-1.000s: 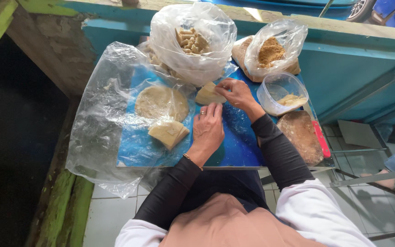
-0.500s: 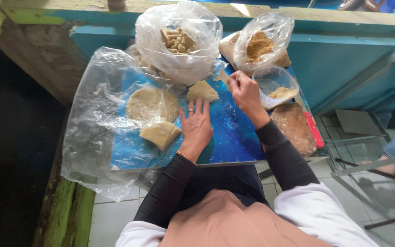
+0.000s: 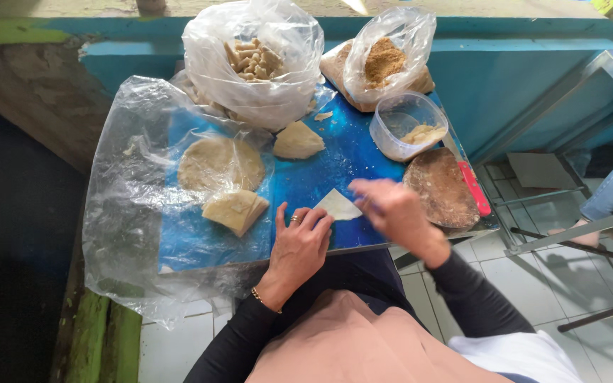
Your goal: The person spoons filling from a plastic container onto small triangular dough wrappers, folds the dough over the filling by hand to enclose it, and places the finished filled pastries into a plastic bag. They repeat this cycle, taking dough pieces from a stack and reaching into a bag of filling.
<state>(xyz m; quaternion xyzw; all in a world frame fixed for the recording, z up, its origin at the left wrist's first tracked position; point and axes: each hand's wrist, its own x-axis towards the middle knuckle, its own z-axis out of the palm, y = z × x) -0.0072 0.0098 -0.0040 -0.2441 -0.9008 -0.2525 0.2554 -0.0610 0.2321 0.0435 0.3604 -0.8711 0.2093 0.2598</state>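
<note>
Though blurred, right hand (image 3: 391, 213) half covers pale wrapper (image 3: 338, 206).

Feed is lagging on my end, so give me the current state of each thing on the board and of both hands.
left hand: flat, fingertips on the wrapper
right hand: blurred, at the wrapper's edge
wrapper: triangular, lying flat
round sheets: flat, under clear plastic
folded stack: quartered
big bag: open, holds rolls
crumb bag: open
plastic tub: uncovered, partly filled
</note>
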